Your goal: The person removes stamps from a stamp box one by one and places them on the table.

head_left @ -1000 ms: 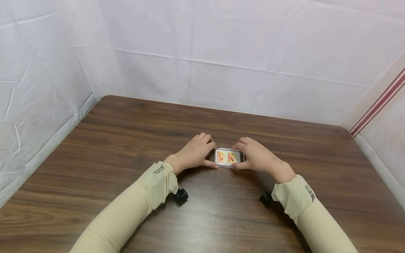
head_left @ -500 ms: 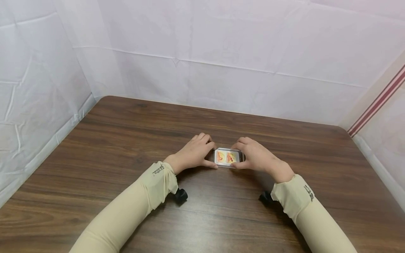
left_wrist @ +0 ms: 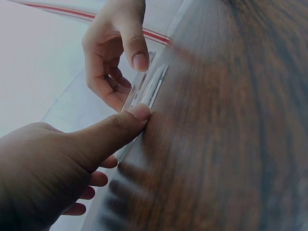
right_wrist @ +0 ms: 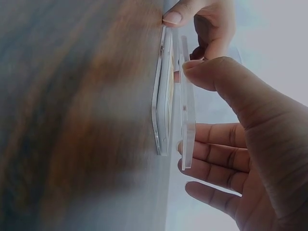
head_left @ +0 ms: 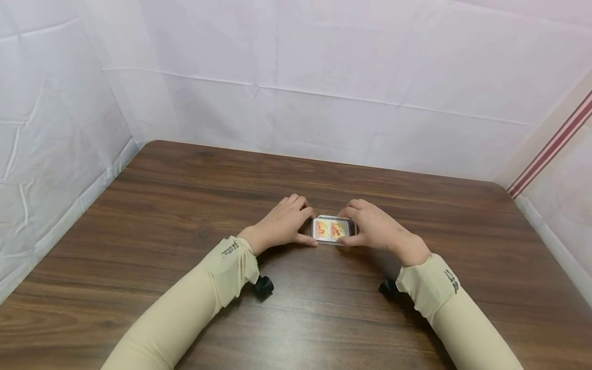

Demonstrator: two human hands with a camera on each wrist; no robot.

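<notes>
A small clear plastic case (head_left: 334, 229) with an orange and yellow picture inside lies on the brown wooden table (head_left: 185, 205). My left hand (head_left: 302, 222) pinches its left end, thumb at the near corner and fingers over the far edge. My right hand (head_left: 356, 223) grips the right end the same way. In the right wrist view the case's clear lid (right_wrist: 186, 115) stands a little apart from the base (right_wrist: 162, 101), held between my right thumb and fingers. In the left wrist view my left thumb (left_wrist: 120, 127) presses the case's edge (left_wrist: 150, 89).
White cloth walls close the table in at the back and on both sides. A red-striped band (head_left: 550, 149) runs up the right wall. Black camera mounts (head_left: 262, 285) (head_left: 387, 288) sit under both wrists, just above the tabletop.
</notes>
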